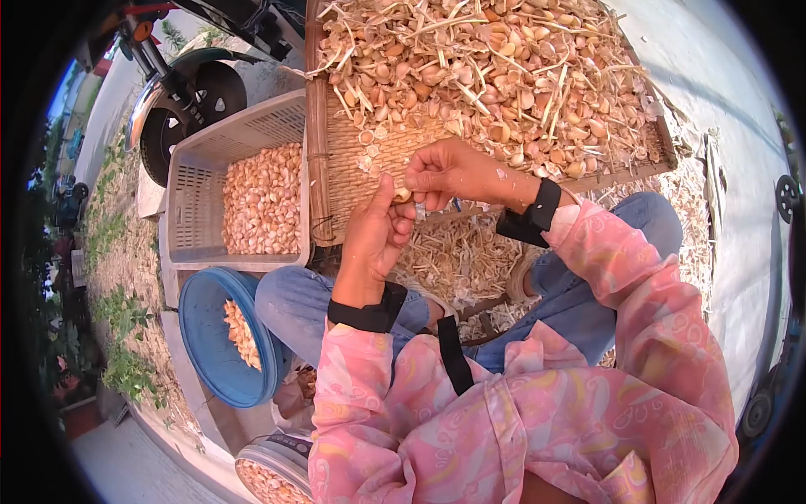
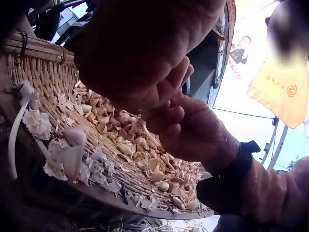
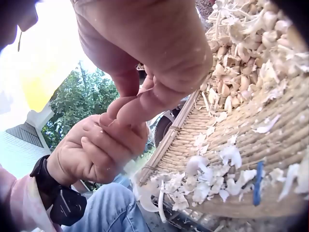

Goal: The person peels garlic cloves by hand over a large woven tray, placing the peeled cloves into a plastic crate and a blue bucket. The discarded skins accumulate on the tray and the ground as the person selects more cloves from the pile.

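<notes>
Over the near edge of a woven tray, both hands meet at one small garlic clove. The left hand holds it between thumb and fingers. From the other side, the right hand pinches at it with thumb and curled forefinger. In both wrist views the fingers come together and hide the clove. Heaped on the tray are unpeeled garlic cloves mixed with dry stalks. Papery white skins and a few bits of garlic lie along the tray's near edge, by a thin blue strip.
Left of the tray stands a pale plastic crate of garlic cloves. Nearer are a blue bucket with cloves inside and a white bucket. Husks cover the ground between the person's knees. A motor vehicle's wheel is behind the crate.
</notes>
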{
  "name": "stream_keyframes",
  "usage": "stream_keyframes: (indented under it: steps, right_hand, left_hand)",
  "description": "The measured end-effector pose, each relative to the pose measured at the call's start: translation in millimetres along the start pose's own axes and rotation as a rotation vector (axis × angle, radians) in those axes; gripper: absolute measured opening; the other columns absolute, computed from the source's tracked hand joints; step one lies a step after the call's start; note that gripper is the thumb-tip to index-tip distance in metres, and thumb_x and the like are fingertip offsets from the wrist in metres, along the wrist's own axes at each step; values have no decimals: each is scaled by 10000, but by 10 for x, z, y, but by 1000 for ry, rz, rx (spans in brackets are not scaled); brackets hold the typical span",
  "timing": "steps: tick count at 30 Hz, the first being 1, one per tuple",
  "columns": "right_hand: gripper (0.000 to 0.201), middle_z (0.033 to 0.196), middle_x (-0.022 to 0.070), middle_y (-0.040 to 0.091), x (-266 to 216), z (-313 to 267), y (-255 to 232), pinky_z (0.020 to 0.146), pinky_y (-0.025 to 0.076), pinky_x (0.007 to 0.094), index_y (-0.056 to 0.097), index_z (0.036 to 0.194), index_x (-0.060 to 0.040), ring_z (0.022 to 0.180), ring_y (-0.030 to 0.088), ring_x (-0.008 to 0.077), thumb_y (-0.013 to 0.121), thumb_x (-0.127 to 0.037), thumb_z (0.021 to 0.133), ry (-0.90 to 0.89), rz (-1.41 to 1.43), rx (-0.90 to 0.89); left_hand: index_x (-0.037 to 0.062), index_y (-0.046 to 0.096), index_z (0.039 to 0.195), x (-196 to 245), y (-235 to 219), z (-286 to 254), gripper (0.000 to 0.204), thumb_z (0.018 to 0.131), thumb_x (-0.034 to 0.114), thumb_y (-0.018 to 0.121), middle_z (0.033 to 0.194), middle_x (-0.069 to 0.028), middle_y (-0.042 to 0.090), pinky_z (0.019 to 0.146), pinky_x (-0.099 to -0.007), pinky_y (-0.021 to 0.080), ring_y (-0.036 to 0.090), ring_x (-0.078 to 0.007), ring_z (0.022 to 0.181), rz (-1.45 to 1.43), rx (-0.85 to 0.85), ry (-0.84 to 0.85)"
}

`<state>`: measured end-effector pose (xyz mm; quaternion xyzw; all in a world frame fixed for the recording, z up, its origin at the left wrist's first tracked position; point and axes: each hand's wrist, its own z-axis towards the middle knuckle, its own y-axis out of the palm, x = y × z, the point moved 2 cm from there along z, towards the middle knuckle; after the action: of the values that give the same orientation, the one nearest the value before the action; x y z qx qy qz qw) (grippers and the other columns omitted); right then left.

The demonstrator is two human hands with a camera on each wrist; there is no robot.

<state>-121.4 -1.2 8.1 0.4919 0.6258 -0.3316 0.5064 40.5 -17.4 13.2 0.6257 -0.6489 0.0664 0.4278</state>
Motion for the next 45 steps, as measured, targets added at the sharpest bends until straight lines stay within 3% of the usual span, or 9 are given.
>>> stream_keyframes:
  steps: [8, 11, 14, 18, 21, 26, 33, 39, 45]
  right_hand:
    - [213, 771, -23, 593, 8, -162, 265, 553, 432, 185, 581, 931, -57, 618, 520, 33, 541, -265, 909, -84, -189, -93]
    - [211, 749, -29, 581, 235, -91, 191, 541, 417, 176, 577, 918, -61, 603, 503, 25, 517, -263, 923, -25, -274, -29]
    - [192, 728, -33, 560, 284, -79, 275, 525, 397, 163, 565, 890, -62, 587, 479, 16, 511, -242, 928, 16, -316, -11]
    - [158, 678, -17, 534, 412, 2, 209, 515, 381, 219, 545, 847, -15, 567, 449, 69, 531, -163, 899, -142, -568, 130]
    - [172, 683, 154, 594, 335, -35, 185, 580, 441, 410, 577, 807, -40, 638, 574, 345, 541, -208, 797, -146, -798, 113]
    - [175, 678, 161, 588, 307, -106, 148, 585, 435, 425, 582, 799, -48, 651, 572, 353, 544, -219, 795, -138, -795, 123]
    - [176, 654, 139, 578, 392, -96, 6, 556, 432, 370, 575, 834, -38, 595, 570, 277, 581, -213, 819, -139, -818, 146]
    - [199, 830, 161, 595, 331, -112, -124, 681, 457, 407, 548, 939, -21, 769, 581, 337, 568, -161, 799, -209, -663, 445]
    - [407, 1133, 206, 470, 176, 214, -356, 866, 408, 437, 439, 1171, 6, 1055, 464, 372, 552, -109, 798, -437, -971, 694]
  left_hand:
    - [47, 591, 826, 229, -1186, -1674, 208, 895, 234, 533, 624, -13, 549, 427, -162, 336, 432, -34, 467, 490, 339, 279]
    - [17, 617, 852, -43, -2008, -2408, 215, 885, 217, 546, 626, -5, 561, 483, -174, 382, 492, -61, 504, 812, 618, -22]
    - [-7, 612, 868, -369, -2408, -2688, 187, 867, 176, 572, 658, -13, 566, 499, -201, 414, 519, -84, 551, 1930, 784, 71]
    - [-29, 605, 901, 103, -1798, -2084, 165, 854, 128, 589, 715, -26, 588, 551, -218, 432, 524, -77, 630, 966, 612, 252]
    - [-3, 607, 953, 371, -1071, -1266, 212, 862, 189, 594, 765, -25, 588, 592, -214, 424, 536, -89, 689, 912, 368, 538]
    - [-6, 565, 961, 218, -261, 5, 231, 738, 31, 617, 836, -219, 555, 653, -428, 467, 578, -370, 760, 1455, 219, 892]
    - [4, 583, 1001, -55, -125, 471, 272, 751, 95, 638, 848, -180, 584, 654, -393, 466, 600, -305, 750, 1731, 92, 889]
    - [-61, 529, 1134, 58, -141, 149, 297, 871, 78, 538, 984, -125, 609, 712, -232, 497, 591, -140, 809, 320, -110, 309]
    - [-79, 444, 1233, 225, -70, -300, 365, 902, 65, 496, 1009, -178, 581, 754, -208, 484, 563, -144, 857, -56, -356, 331]
